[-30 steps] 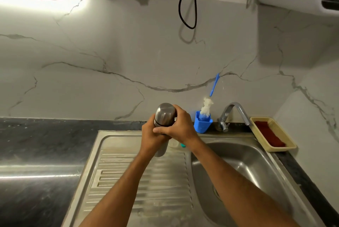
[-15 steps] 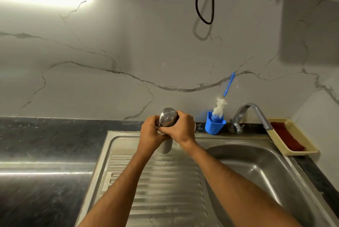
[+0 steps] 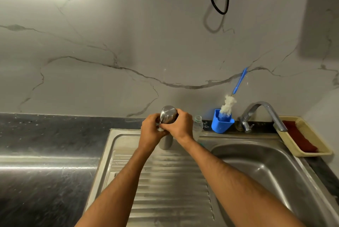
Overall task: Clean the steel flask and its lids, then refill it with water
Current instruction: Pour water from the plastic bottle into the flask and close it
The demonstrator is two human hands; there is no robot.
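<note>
I see both hands wrapped around the steel flask (image 3: 166, 141), which stands upright over the ribbed draining board of the sink (image 3: 165, 181), its long axis vertical and its domed cap (image 3: 168, 115) pointing up toward me. My left hand (image 3: 151, 131) grips the flask body just under the cap; my right hand (image 3: 180, 126) curls round the cap itself, thumb across its lower edge. Just right of the hands stands a clear plastic bottle (image 3: 197, 126), then a blue holder (image 3: 222, 123) with a bottle brush (image 3: 228, 104), near the tap (image 3: 264, 115).
</note>
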